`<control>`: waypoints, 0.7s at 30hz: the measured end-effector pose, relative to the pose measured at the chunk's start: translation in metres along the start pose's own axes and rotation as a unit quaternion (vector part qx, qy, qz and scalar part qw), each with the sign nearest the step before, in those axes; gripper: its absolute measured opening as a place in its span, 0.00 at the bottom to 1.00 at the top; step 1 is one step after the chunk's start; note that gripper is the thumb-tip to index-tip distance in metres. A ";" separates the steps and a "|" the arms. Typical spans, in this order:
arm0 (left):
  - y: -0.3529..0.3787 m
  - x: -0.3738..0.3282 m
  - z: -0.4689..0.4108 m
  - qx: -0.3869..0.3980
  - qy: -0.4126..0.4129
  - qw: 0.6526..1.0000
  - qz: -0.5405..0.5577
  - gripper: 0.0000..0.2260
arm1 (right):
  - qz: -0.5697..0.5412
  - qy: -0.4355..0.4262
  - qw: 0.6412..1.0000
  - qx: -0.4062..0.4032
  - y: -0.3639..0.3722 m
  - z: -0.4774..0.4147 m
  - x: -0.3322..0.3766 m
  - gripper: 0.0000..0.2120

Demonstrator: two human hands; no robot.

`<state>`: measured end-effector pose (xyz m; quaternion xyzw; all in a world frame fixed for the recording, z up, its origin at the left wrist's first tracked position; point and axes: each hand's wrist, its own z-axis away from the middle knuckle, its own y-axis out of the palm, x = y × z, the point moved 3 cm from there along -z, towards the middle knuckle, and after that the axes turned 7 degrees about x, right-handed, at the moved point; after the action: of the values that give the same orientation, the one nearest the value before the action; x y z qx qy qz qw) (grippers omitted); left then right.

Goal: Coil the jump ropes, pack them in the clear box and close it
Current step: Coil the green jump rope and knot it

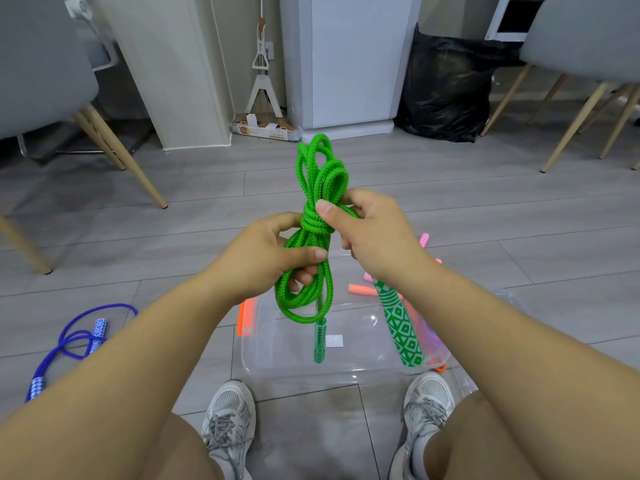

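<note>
Both hands held the bundled green jump rope (317, 188) above the clear box (287, 362).

The box sat on the floor just beyond two grey shoes (228, 417), and a blue jump rope (74, 336) lay loose on the floor to its left. Over the box, the left hand (263, 258) curled its fingers and thumb round the lower loops. The right hand (377, 233) pinched the wrapped middle of the bundle between thumb and fingers. A slim green handle (319, 341) dangled from the loops, and a patterned green handle (401, 330) hung under the right wrist. Pink and orange rope pieces (360, 289) lay past the box. A black bag (446, 88) stood far behind.
</note>
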<state>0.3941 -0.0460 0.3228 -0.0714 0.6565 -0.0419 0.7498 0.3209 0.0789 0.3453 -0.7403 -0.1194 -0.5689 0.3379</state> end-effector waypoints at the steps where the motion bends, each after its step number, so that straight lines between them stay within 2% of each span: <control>1: 0.001 0.000 0.000 0.010 -0.006 1.000 0.028 0.10 | -0.009 0.006 1.000 0.006 0.000 -0.001 -0.001 0.06; 9: 0.002 0.005 -0.007 -0.063 0.015 0.997 0.050 0.03 | -0.015 0.055 0.995 0.085 -0.007 -0.003 -0.011 0.04; 12: 0.001 0.003 -0.007 -0.120 0.043 0.992 0.025 0.04 | 0.026 0.071 0.990 0.121 -0.012 0.002 -0.017 0.05; 16: 0.006 0.001 -0.005 -0.138 0.070 0.988 0.022 0.03 | 0.074 0.061 0.988 0.122 -0.022 0.006 -0.013 0.05; 18: 0.006 0.002 -0.006 -0.149 0.067 0.986 0.027 0.04 | 0.047 0.077 0.988 0.126 -0.025 0.008 -0.009 0.06; 21: 0.004 0.005 -0.008 -0.159 0.060 0.985 0.033 0.05 | -0.050 0.103 0.984 0.139 -0.029 0.009 -0.004 0.08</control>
<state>0.3864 -0.0437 0.3164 -0.1654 0.7005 0.0843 0.6891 0.3103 0.1075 0.3511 -0.6164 -0.1987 -0.6364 0.4190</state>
